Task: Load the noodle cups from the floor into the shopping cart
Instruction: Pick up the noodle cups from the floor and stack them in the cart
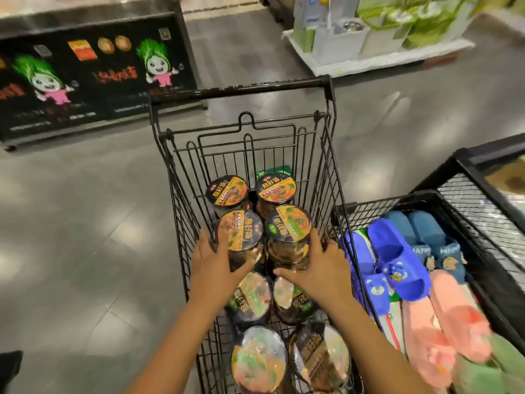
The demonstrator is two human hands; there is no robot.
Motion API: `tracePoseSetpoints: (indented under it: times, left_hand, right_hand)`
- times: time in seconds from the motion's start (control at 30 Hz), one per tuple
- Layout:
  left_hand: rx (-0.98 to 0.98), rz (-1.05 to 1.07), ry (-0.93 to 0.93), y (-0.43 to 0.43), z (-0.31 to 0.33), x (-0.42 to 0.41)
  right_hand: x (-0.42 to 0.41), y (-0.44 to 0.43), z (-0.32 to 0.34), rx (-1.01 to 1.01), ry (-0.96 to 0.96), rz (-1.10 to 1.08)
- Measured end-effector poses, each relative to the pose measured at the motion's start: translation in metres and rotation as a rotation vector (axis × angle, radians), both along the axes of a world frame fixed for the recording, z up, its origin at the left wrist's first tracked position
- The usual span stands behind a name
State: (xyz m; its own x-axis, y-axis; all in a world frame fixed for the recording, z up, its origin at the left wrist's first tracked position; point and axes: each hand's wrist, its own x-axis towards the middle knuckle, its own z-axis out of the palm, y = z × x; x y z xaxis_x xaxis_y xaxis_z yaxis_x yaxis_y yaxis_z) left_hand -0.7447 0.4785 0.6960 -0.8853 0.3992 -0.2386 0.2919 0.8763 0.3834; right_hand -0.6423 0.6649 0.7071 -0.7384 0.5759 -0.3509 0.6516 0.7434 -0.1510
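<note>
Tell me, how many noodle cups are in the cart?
8 cups, paired down the cart: two at the far end; one cup gripped by the left hand, one by the right hand; two just below the hands; two nearest. Others may hide beneath.

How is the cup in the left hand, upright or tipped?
Upright: the cup in the left hand has its lid on top.
</note>
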Motion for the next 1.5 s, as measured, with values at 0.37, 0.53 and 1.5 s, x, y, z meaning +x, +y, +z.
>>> tracePoseSetpoints:
  times: [0.37,0.53,1.5]
  left_hand:
    - [-0.19,-0.319,0.035,-0.121,0.009,0.134]
    - [-0.214,-0.451,0.094,-0.18,0.008,0.182]
    - [-0.447,-1.583,0.101,-0.187,-0.027,0.588]
  right_hand:
    - [0.161,-0.158,0.002,0.058,-0.018,-0.213]
    - [0.231,-0.233,-0.006,0.093,-0.026,-0.288]
    - [0.7,-0.448,-0.047,-0.296,-0.19,-1.377]
